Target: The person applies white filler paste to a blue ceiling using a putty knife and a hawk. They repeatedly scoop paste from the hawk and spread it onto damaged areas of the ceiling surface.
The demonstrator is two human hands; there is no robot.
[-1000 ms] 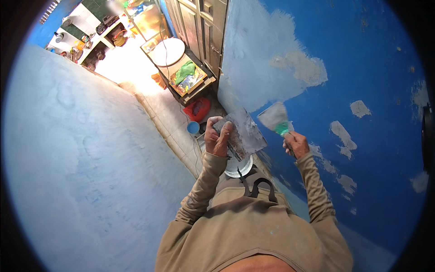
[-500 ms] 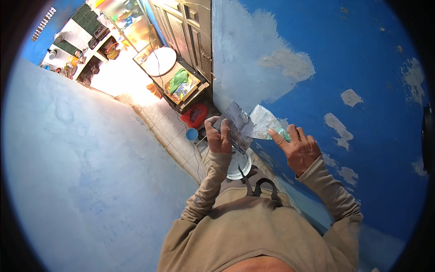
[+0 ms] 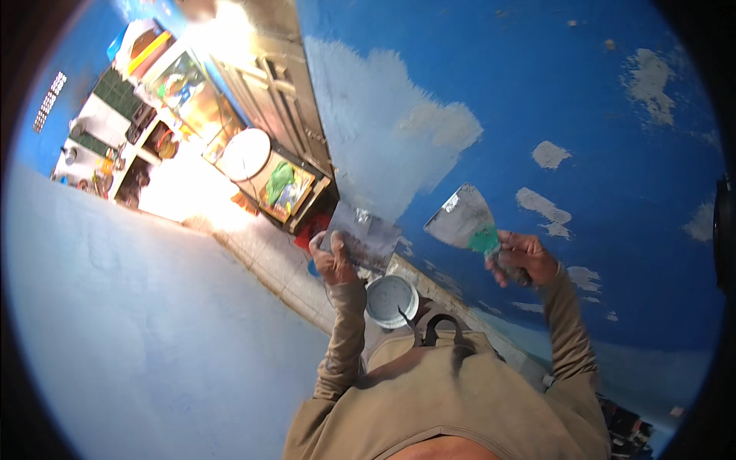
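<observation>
Putty knife (image 3: 462,218) now clear of plate (image 3: 371,238), at its 3 o'clock, no longer overlapping; right hand (image 3: 530,259) clenches knife, left hand (image 3: 334,263) pinches plate; wiping pass seemingly over.

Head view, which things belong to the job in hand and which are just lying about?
Seemingly part of the job:
scraper in the right hand
flat plate in the left hand
pale bucket
patched blue wall

Seemingly just lying about:
white round object
green crumpled item
red item, partly hidden
</observation>
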